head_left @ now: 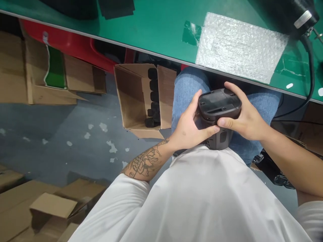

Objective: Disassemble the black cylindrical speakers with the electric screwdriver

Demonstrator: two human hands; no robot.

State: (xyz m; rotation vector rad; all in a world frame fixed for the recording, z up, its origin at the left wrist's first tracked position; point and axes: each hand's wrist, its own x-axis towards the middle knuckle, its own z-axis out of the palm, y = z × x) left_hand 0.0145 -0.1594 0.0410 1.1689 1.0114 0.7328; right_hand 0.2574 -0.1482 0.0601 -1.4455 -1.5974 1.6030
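A black plastic device housing (220,106) with rounded corners and a flat, recessed end rests upright against my lap, that end turned up toward me. My left hand (190,126) grips its left side, thumb on the near face and a finger at the upper left edge. On the other side my right hand (246,112) is wrapped round it, the thumb at the near rim and a finger on the far rim. The remaining fingers of both hands are mostly hidden behind the housing.
A green table (151,33) spans the front, with a bubble-wrap sheet (239,45) taped on it and a black cylindrical tool (290,16) at right. Left of my knees stands an open carton (133,97) with several black parts. More cardboard boxes (52,205) lie lower left; a red chair (73,42) is behind.
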